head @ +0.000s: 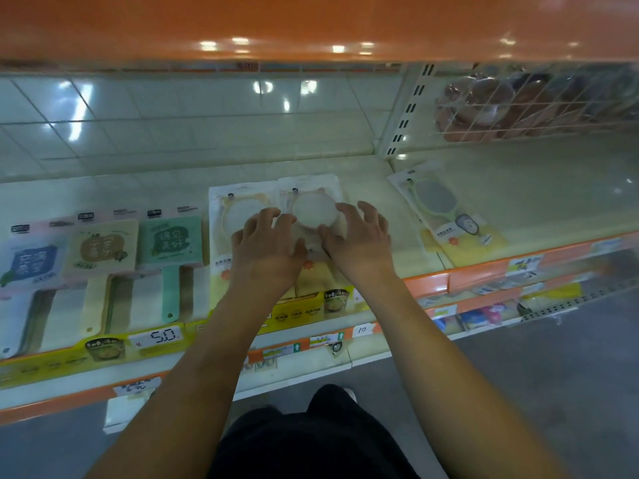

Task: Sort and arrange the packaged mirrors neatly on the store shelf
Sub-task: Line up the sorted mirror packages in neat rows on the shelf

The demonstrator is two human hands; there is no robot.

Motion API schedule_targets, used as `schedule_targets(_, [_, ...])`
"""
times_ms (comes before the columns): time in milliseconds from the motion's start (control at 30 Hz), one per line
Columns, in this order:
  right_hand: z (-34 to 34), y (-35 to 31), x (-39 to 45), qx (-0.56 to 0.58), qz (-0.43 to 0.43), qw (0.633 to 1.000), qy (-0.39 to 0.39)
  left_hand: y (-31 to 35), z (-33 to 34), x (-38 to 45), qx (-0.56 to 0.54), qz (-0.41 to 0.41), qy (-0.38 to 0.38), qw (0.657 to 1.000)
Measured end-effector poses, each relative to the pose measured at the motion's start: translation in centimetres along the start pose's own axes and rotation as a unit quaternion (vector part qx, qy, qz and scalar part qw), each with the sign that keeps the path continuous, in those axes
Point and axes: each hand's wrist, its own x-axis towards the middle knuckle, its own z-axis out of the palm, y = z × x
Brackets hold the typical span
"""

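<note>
Two packaged round mirrors lie flat on the cream shelf [103, 191], side by side at the centre. The right-hand cat-ear mirror pack [313, 205] overlaps the left mirror pack [235, 209]. The left hand [268, 242] rests on the packs with fingers spread, its fingertips at about 8 o'clock of the cat-ear mirror's disc. The right hand [358, 236], fingers splayed and curled, touches that disc's rim at 3 to 5 o'clock. A green hand mirror pack [446, 212] lies well apart at 3 o'clock.
</note>
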Motion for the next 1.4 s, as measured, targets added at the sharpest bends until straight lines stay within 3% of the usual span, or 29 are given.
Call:
schedule_targets(133, [-1.1,2.7,0.3,0.011,0.001,0.999,0.042,2.5,1.1,0.5,-0.002,0.044,0.019,0.999])
schedule_targets(300, [-3.0,6.0,1.2,0.01,-0.024,0.996,0.081,6.7,2.4,2.0,-0.006,0.049,-0.01,0.999])
schedule_targets(533, [-7.3,11.8,4.0,0.008,-0.04,0.996,0.079,13.2,4.9,3.7,0.009,0.069,-0.014,0.997])
schedule_targets(900, [-10.4,18.4,7.4,-0.025,-0.044,0.999,-0.012,19.9,8.1,5.3,0.004,0.03,-0.024,0.999])
schedule_targets(1400, [-11.2,20.0,8.9,-0.082,-0.064,0.99,-0.099,21.9,9.8,4.5,0.032,-0.018,-0.008,0.999])
